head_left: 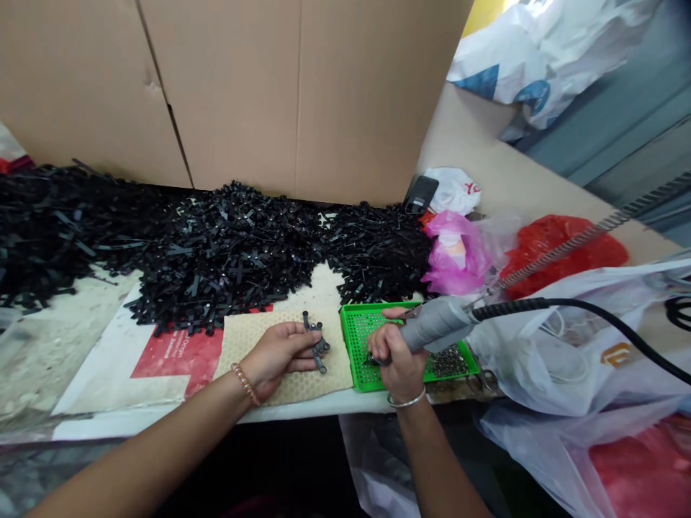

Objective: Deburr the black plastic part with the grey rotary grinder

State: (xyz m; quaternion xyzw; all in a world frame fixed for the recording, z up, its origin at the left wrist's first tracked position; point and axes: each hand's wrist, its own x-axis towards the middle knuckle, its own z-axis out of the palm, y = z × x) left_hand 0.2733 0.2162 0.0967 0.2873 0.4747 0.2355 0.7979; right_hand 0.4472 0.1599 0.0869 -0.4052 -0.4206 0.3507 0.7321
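My left hand (278,354) rests palm up on a beige honeycomb mat (302,381) and holds a few small black plastic parts (316,341) between its fingers. My right hand (396,356) grips a grey electric screwdriver (435,325), its tip pointing down into a green perforated tray (360,325). A pile of small metal screws (447,362) lies in the tray's right corner. A black cable (604,320) and a coiled spring line (583,241) run from the tool to the right.
Large heaps of black plastic parts (227,255) cover the table behind the mat, against a cardboard wall (242,86). Pink (458,252), red (561,248) and clear plastic bags (583,360) crowd the right side. A white and red sheet (173,356) lies under the mat.
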